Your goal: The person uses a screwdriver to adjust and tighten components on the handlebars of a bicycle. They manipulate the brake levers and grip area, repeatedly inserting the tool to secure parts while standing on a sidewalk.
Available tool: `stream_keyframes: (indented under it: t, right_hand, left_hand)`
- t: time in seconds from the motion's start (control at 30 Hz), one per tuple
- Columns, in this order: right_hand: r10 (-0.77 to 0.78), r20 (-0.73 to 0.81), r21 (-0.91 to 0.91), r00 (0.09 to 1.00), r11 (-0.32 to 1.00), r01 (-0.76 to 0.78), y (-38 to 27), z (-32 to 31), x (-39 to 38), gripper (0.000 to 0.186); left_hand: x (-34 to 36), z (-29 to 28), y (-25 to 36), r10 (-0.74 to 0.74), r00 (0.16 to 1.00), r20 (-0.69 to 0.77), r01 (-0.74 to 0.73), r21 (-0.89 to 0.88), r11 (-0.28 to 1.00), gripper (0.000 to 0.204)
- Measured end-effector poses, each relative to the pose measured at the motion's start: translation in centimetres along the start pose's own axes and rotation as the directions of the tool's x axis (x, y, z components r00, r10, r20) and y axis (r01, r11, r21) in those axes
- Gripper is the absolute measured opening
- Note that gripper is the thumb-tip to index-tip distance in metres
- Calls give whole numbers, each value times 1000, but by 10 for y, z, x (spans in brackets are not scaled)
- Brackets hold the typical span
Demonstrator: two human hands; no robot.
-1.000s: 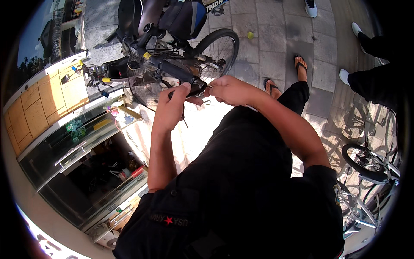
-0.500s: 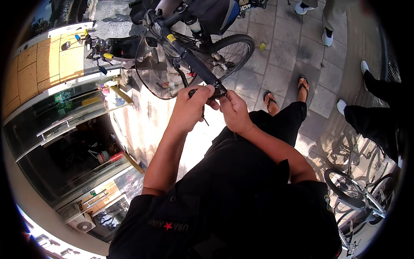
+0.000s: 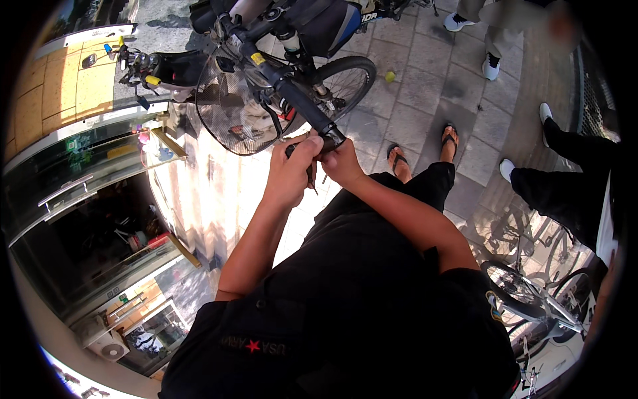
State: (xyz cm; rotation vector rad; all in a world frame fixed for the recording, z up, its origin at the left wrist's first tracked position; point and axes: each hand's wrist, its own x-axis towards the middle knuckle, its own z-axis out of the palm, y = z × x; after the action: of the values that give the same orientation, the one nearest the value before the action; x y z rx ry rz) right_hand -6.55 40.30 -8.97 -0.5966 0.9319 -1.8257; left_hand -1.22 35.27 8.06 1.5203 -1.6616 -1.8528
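Left hand [image 3: 292, 169] curled tight around the handlebar end [image 3: 318, 133], at 12 o'clock from the chest. Right hand [image 3: 342, 163] pinched shut on it too, maybe with a small tool, hard to tell. Could slip and tip the bicycle [image 3: 286, 73]. Front wheel [image 3: 345, 83] farther, at 1 o'clock.

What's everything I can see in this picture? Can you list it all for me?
bicycle: one, black, upper middle, on the pavement
handlebar grip: one, black, both hands at its end
wire basket: one, dark, left of the handlebar
small ball: one, yellow-green, on the paving
second bicycle: one, lower right
bystanders' legs: several, top and right edge
sandalled feet: two, the person's own
left hand: holds a thin tool
right hand: on the grip's end
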Motion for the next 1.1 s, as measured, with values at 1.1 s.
stream_keyframes:
  t: [1.1]
  right_hand:
    - [351, -158, -332, 923, 861, -384, -65, -73, -23, 27]
  left_hand:
    - [0, 31, -44, 5, 987, -159, -57, -326, 944, 34]
